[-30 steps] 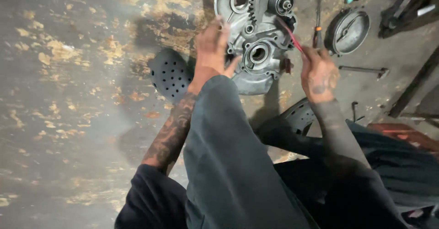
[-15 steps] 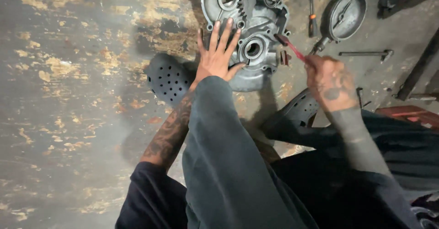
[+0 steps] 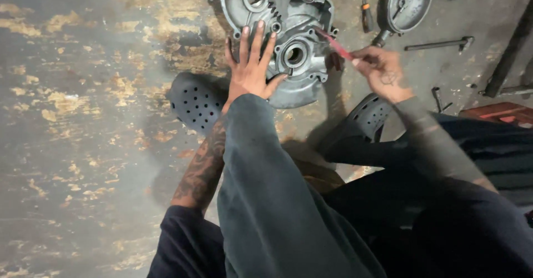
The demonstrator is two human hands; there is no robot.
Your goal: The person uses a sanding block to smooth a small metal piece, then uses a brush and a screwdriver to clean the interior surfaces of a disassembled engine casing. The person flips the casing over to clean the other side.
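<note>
A grey metal engine casing with gears and round bores lies flat on the concrete floor at the top centre. My left hand rests flat on the casing's left side, fingers spread, holding nothing. To the casing's right, my right hand grips a thin red-handled tool whose tip points at the casing's right edge. My bent knee in dark trousers fills the lower middle of the view.
Black perforated clogs sit on both feet, the right one below my right hand. A round metal cover, a screwdriver, a metal rod and a small bolt lie at the top right. Stained concrete spreads to the left.
My left hand went from gripping the casing's edge to lying flat with spread fingers. My right hand with the red tool drew slightly away to the right.
</note>
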